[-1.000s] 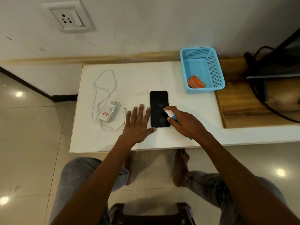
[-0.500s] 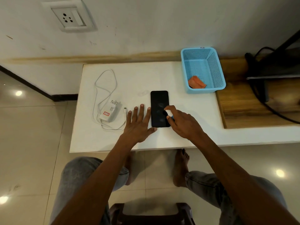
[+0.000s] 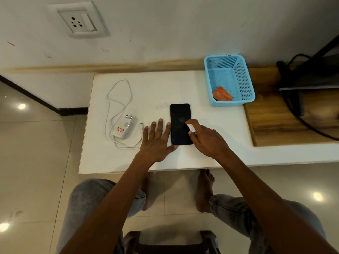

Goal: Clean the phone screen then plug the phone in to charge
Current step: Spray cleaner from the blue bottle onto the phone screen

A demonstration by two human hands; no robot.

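A black phone [image 3: 178, 118] lies screen up on the white table [image 3: 183, 85], with smudges on the glass. My left hand [image 3: 157, 142] rests flat on the table just left of the phone, fingers straight and spread, thumb at the phone's lower left corner. My right hand [image 3: 205, 140] grips a small blue spray bottle [image 3: 195, 133], mostly hidden in the fist, over the phone's lower right part, index finger raised on top. A white charger [image 3: 125, 129] with its looped cable [image 3: 119, 92] lies at the left.
A wall socket [image 3: 78, 22] sits on the wall at upper left. A blue basket [image 3: 244, 85] holding an orange cloth [image 3: 222, 94] stands at the table's back right. Beyond it is a wooden shelf [image 3: 286, 123] with black cables. My knees and a stool are below the table.
My right hand has shifted slightly up over the phone's screen, and the bottle's white top is now covered by the index finger. My left hand has stayed flat.
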